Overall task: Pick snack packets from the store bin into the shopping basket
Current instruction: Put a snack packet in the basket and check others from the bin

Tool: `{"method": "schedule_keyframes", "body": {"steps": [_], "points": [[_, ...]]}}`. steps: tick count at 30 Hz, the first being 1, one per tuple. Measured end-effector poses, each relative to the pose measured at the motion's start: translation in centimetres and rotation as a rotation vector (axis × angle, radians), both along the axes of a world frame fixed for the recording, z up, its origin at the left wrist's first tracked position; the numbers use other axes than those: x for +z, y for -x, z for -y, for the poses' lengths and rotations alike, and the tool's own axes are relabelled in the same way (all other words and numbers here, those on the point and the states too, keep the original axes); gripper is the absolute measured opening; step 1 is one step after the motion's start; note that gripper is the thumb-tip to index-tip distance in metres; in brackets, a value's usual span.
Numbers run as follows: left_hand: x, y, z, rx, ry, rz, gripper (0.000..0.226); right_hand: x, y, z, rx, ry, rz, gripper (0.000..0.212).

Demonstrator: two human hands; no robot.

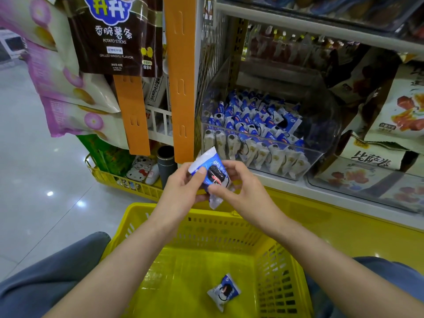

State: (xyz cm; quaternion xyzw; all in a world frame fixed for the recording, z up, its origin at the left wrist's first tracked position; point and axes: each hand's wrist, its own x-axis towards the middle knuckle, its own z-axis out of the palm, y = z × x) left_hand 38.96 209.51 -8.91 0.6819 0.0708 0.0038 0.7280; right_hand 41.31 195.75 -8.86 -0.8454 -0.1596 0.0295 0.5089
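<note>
Both hands hold one blue-and-white snack packet above the far rim of the yellow basket: the left hand pinches its upper edge, and the right hand is clamped on its lower side. It looks light, crinkly and a little slick, probably with a breakable biscuit inside, so the flat sealed ends seem the safest hold. Another packet lies on the basket floor, and many more fill the clear bin on the shelf.

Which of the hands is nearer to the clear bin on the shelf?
Right. The right hand is just below the clear bin's front corner; the left hand is further left, under the orange strip.
</note>
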Motion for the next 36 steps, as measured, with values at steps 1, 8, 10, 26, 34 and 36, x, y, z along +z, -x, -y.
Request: {"method": "schedule_keyframes", "body": {"steps": [1,8,10,26,34,36], "points": [[0.0,-0.1,-0.2,0.003,0.036,-0.005,0.023,0.2,-0.2,0.1,0.0,-0.051,-0.03,0.028],[-0.3,-0.8,-0.7,0.039,0.045,-0.023,0.026,2.0,-0.4,0.9,0.046,-0.091,-0.159,0.019],[-0.3,-1.0,-0.8,0.06,-0.07,-0.001,0.026,2.4,-0.3,1.0,0.066,-0.074,-0.198,0.021],[4.8,-8.3,0.2,-0.067,-1.105,0.661,0.032,8.0,-10.4,3.9,-0.459,-0.299,0.018,0.027],[2.5,-10.7,0.1,-0.149,-1.339,0.803,0.032,7.5,-24.2,0.5,-0.481,0.155,0.01,0.039],[2.3,-11.0,0.1,-0.124,-1.307,0.847,0.035,6.8,-26.9,-0.3,-0.485,0.173,-0.008,0.043]]}}
